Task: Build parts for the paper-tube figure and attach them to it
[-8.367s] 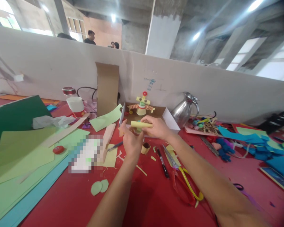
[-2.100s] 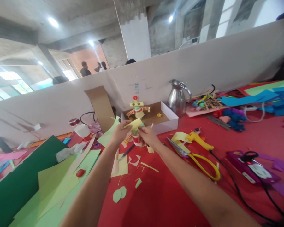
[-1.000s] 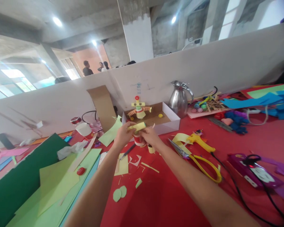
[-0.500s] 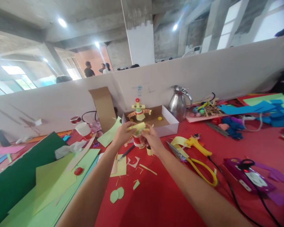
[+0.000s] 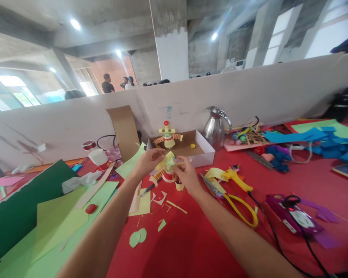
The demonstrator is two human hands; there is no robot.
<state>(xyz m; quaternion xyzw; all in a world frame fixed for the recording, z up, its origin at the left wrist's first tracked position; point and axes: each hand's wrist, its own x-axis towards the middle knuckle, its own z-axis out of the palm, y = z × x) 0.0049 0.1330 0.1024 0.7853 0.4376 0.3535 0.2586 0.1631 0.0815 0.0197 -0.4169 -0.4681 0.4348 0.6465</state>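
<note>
Both hands meet over the middle of the red bench, just in front of the white box by the far edge. The left hand and right hand pinch a yellow paper piece between closed fingers, holding it on top of a small red-and-white cup that stands upright on the bench. The step in hand looks like fitting or shaping that paper onto the cup figure. The paper is partly unrolled and tilted, its long axis running from lower left to upper right, the raised end toward the box. The next move calls for a steady pinch and careful alignment over the cup, since the paper is light and springy.
</note>
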